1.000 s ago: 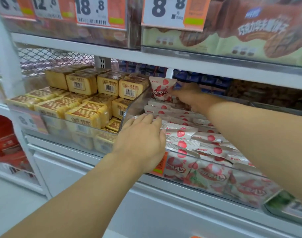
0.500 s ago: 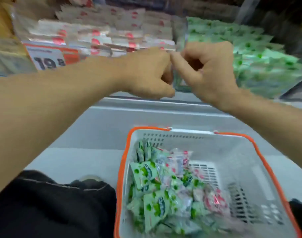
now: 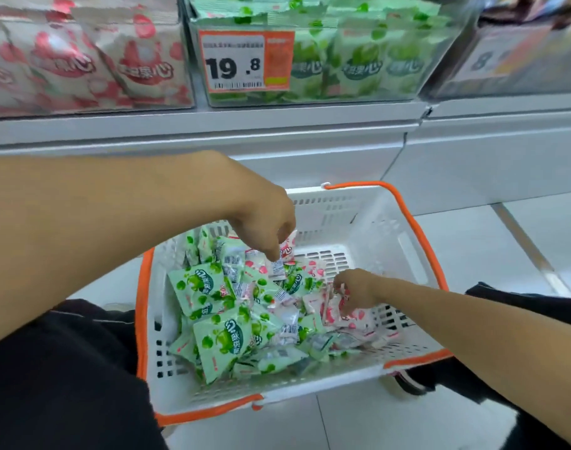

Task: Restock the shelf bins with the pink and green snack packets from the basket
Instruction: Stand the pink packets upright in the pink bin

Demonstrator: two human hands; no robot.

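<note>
Both hands have dropped from the shelf bins into the basket [image 3: 404, 251] on the floor, where the mixed packets lie heaped toward its left side. Left hand [image 3: 264, 222] pinches a pink packet [image 3: 282, 254] from above; right hand [image 3: 359, 289] curls on another pink packet [image 3: 346, 315], likely sorting for the pink bin [image 3: 82, 60] beside the green bin [image 3: 342, 60].

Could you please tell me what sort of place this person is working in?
Most likely a supermarket or convenience store aisle: clear shelf bins full of snack packets, a price tag reading 19.8 with a barcode, and a white shopping basket with orange rim on the floor.
</note>
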